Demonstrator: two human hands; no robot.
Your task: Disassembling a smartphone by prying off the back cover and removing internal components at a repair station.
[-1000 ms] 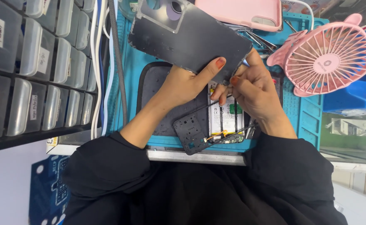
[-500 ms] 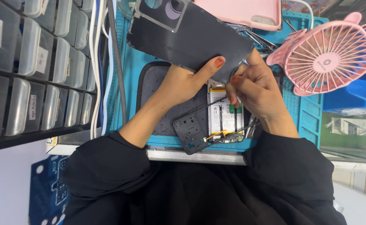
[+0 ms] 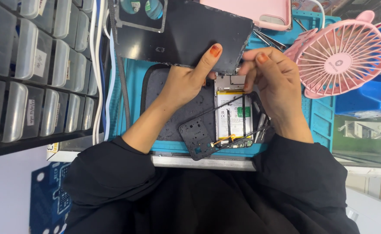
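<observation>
Back cover [image 3: 190, 34] lifted higher; left hand [image 3: 186, 82] pinches its edge; right hand [image 3: 273, 82] grips corner.

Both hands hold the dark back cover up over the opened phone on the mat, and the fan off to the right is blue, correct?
Not quite: the fan is pink, not blue, as the head view shows. The rest stands: the left hand and right hand hold the dark back cover above the opened phone on the mat.

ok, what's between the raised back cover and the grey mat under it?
Head view: an opened phone with its battery exposed, and a loose black frame lying askew across it, below the back cover on the grey mat.
</observation>
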